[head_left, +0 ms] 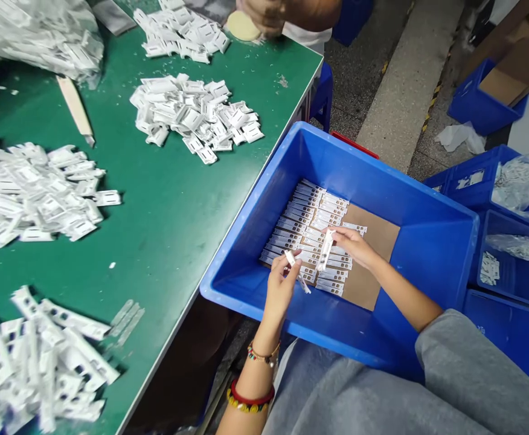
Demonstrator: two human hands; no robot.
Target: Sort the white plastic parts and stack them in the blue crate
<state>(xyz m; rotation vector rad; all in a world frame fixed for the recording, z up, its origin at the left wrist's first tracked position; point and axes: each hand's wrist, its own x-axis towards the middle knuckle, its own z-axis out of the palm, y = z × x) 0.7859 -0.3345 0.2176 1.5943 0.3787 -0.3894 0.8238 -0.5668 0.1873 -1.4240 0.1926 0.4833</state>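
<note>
My left hand point(281, 289) is closed around a white plastic strip point(304, 284) with its fingers near the upper end. Held over the blue bin, the strip slants downward to the right. Between the thumb and fingers of my right hand point(352, 244) is another white plastic strip point(325, 251), tilted nearly upright. Both hands are inside the large blue bin point(427, 254). Below them, rows of white strips point(298, 211) with square holes lie side by side on a cardboard sheet point(373, 260) covering the bin's floor.
A green table point(169, 241) stands at left, bearing piles of small white parts point(196, 115) and longer white strips point(42, 356). A knife-like tool point(75, 112) lies near a clear bag point(42, 36). Another person's hand point(269, 15) is at the far edge. More blue bins point(509, 338) stand at right.
</note>
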